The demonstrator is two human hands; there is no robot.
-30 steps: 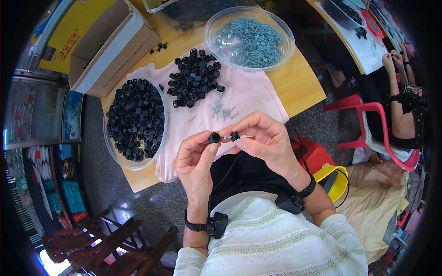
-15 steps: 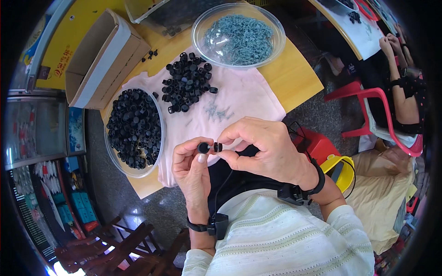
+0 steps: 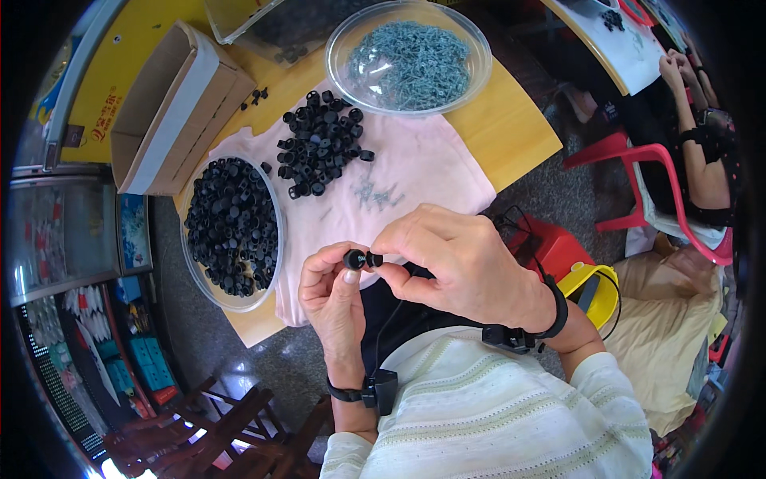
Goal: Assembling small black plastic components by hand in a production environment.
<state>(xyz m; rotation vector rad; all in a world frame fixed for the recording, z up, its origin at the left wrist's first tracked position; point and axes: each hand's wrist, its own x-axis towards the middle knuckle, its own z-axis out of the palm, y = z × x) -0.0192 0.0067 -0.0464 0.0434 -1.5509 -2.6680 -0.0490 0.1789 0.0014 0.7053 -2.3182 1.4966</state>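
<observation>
Black round fitting [image 3: 353, 259], and it's up in the air over the front edge of the tabletop [image 3: 523, 144], pinched between thumb and forefinger of the left hand [image 3: 335, 291]! The right hand [image 3: 463, 259] comes at it from the other side, thumb and forefinger closed on a smaller black piece [image 3: 374, 259], a speck of pale metal showing between the two; whether they touch is too small to tell.

Behind them a pink cloth [image 3: 439, 172] covers the middle of the tabletop. On it, a heap of black parts [image 3: 319, 144], and closer to the hands a scatter of loose screws [image 3: 375, 194]. Over at the left edge, near the front left corner, a clear round tub [image 3: 233, 306] is packed with more black parts. Further back along that edge stands an open cardboard box [image 3: 191, 128], a few small black bits [image 3: 255, 97] just beside it. At the back, a clear bin [image 3: 254, 21]; to its right, toward the tabletop's right edge, another round tub [image 3: 411, 110] loaded with grey screws [image 3: 415, 64]. Black bands circle both wrists.
</observation>
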